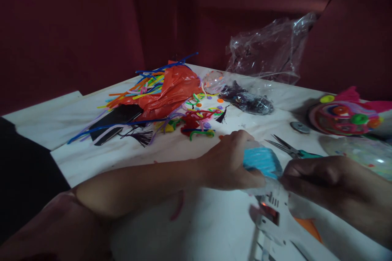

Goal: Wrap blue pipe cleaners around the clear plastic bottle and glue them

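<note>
My left hand [228, 163] is curled around a light blue, ridged object [262, 161] resting on the white table [128, 151]. My right hand [318, 177] is closed against the same blue object from the right, fingers bent; whether it pinches anything else is hidden. Below the hands lies a white glue gun [277, 220] with a glowing red spot, its nozzle end pointing up toward the blue object.
Scissors with green handles [290, 151] lie just behind the hands. A pile of coloured pipe cleaners, orange plastic [171, 89] and a black phone [118, 120] sits at left. Clear plastic bag [269, 49] at the back, decorated pink craft piece [346, 116] at right.
</note>
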A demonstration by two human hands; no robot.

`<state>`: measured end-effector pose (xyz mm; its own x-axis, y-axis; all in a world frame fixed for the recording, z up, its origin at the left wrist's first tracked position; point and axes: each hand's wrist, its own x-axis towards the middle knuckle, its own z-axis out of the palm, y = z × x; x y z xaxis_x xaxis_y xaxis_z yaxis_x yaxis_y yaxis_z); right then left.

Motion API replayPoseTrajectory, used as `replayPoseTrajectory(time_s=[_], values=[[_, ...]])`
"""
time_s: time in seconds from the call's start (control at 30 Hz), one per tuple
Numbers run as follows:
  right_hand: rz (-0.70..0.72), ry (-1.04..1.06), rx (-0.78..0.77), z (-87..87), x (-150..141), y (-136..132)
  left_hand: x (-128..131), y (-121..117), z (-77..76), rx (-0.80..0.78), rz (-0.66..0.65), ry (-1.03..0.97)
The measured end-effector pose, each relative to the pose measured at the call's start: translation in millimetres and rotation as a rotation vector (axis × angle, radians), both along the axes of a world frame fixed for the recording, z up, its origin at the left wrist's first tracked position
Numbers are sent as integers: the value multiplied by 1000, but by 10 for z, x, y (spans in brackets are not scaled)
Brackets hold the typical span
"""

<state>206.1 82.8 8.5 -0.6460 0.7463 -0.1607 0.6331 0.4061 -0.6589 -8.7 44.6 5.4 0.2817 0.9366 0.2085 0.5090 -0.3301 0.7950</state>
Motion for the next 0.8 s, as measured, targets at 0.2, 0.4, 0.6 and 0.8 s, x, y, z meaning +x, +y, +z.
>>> replayPoseTrajectory(time_s=[0.2, 0.4, 0.6, 0.8], values=[[145, -114, -125, 29, 63, 164, 7, 5, -13, 11, 8, -4], [48, -123, -122, 139, -138, 120, -5, 8, -11, -8, 3, -3], [20, -154, -142, 161, -192, 136, -4, -2, -17, 7, -10, -22], [-63, -118, -146, 148, -206, 159, -39, 0, -10, -55, 11, -59]])
